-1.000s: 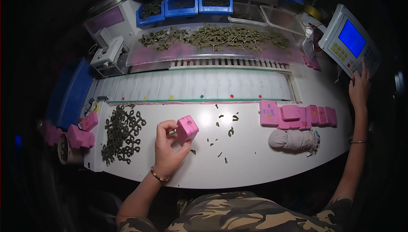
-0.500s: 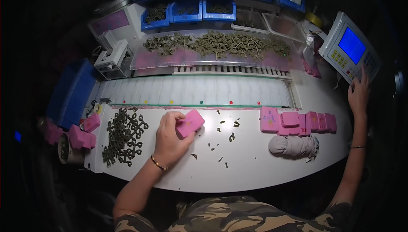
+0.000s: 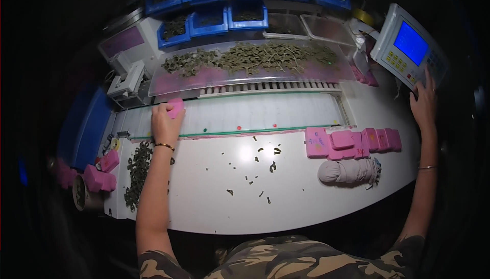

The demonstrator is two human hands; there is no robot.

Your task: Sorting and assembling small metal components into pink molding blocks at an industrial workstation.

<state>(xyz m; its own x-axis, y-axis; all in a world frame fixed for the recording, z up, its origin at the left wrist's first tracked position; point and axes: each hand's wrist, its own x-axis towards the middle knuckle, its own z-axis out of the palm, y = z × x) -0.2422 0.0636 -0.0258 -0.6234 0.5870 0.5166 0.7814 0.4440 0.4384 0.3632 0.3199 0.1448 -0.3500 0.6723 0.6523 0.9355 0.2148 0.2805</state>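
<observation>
My left hand is closed on a small pink block and holds it over the left part of the white conveyor belt. At the far right, my right hand reaches up to a tilted control panel with a blue screen, its stretched fingers at the lower keys. Part of the heap of dark ring-ended metal pieces on the table is covered by my left forearm. Small dark scraps lie scattered across the white table.
More metal pieces fill a clear tray beyond the belt, below blue bins. A row of pink blocks and a grey cloth bundle sit on the right. Further pink blocks and a blue crate stand left.
My left hand has carried the pink block from the table up and leftward over the belt. The belt's coloured dots have shifted left. My right hand stays at the panel.
</observation>
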